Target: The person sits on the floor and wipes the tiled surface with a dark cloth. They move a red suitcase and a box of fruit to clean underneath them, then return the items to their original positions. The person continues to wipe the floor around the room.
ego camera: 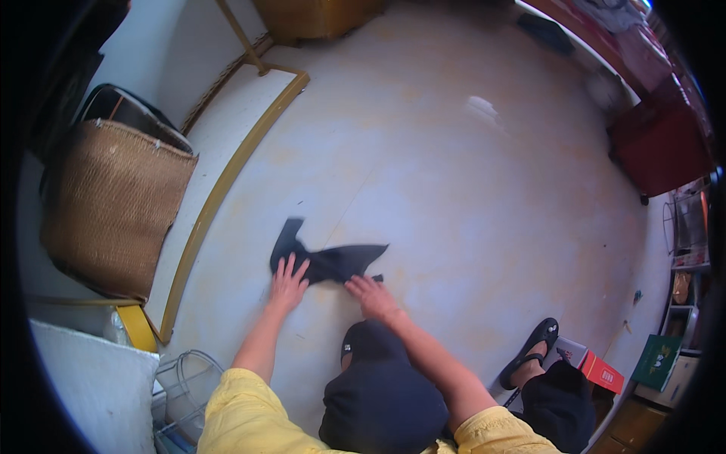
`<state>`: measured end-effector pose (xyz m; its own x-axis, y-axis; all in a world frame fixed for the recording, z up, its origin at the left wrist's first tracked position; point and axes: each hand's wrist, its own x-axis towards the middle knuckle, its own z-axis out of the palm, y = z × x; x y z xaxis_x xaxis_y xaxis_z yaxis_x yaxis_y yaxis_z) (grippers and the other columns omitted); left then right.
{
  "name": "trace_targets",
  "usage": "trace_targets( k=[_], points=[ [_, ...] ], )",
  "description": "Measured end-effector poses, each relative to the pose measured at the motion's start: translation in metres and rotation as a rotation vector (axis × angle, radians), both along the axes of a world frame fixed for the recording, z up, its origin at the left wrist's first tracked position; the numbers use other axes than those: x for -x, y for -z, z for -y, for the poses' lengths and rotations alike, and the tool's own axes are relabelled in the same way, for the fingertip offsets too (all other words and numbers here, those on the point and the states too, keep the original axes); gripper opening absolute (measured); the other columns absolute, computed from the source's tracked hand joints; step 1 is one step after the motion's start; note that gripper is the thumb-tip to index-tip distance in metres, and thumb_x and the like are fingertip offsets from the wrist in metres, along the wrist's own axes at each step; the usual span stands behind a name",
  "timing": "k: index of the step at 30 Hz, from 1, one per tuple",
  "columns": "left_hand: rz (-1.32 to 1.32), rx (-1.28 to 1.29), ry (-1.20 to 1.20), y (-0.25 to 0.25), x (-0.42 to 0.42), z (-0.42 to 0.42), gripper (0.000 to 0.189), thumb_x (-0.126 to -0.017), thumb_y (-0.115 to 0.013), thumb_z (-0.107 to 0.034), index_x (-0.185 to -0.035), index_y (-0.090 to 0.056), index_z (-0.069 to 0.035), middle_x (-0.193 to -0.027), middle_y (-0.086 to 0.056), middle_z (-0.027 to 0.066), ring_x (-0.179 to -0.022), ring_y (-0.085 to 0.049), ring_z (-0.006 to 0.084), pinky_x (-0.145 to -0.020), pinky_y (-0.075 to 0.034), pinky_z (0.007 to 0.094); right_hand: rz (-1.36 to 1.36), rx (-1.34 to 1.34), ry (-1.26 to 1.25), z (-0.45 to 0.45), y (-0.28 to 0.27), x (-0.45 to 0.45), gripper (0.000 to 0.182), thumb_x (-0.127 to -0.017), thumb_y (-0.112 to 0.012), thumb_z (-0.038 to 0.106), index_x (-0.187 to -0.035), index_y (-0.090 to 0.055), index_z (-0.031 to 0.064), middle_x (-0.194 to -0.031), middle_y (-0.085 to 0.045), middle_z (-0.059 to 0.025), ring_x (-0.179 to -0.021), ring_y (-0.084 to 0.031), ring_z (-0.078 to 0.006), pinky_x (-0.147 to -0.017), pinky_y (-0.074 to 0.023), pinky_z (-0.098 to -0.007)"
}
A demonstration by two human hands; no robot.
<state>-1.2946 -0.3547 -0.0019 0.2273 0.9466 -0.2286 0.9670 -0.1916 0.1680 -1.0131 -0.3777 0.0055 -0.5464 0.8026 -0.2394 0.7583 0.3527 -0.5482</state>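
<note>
A black piece of cloth, possibly a garment, lies bunched on the pale floor. One narrow strip of it points up at the left, and a pointed corner reaches to the right. My left hand rests on its left part with the fingers spread. At its lower right edge, the fingers of my right hand touch the fabric; whether they pinch it is not clear. Both arms reach down past my bent knee in dark trousers.
On the left, a woven mat leans over a low white platform with a yellowish edge. A wire rack stands lower left. At right are a dark red case, a red box, a green box and my shoe.
</note>
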Motion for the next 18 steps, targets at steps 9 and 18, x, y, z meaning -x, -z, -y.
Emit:
trace_targets(
  k=[9,18],
  points=[
    [0.138,-0.086,-0.409,0.003,-0.076,0.197,0.046,-0.087,-0.055,-0.011,-0.133,-0.051,-0.016,-0.144,-0.040,0.0162,-0.129,-0.036,0.0444,-0.107,-0.034,0.0498,0.231,-0.102,-0.064,0.054,0.009,0.021,0.022,-0.077,-0.057,0.007,-0.093,-0.070,0.0131,-0.098,-0.064,-0.0064,-0.101,-0.058,-0.0279,-0.085,-0.0510,-0.0384],
    [0.818,-0.088,-0.269,-0.062,-0.115,0.047,0.030,-0.089,-0.057,-0.020,-0.116,-0.066,-0.010,-0.107,-0.066,0.0199,-0.101,-0.063,0.0332,-0.088,-0.049,0.0390,0.013,0.003,0.274,-0.046,-0.127,-0.102,0.028,-0.080,-0.052,0.006,-0.095,-0.074,0.0159,-0.089,-0.070,-0.0139,-0.084,-0.068,-0.0334,-0.079,-0.0531,-0.0392]
  ],
)
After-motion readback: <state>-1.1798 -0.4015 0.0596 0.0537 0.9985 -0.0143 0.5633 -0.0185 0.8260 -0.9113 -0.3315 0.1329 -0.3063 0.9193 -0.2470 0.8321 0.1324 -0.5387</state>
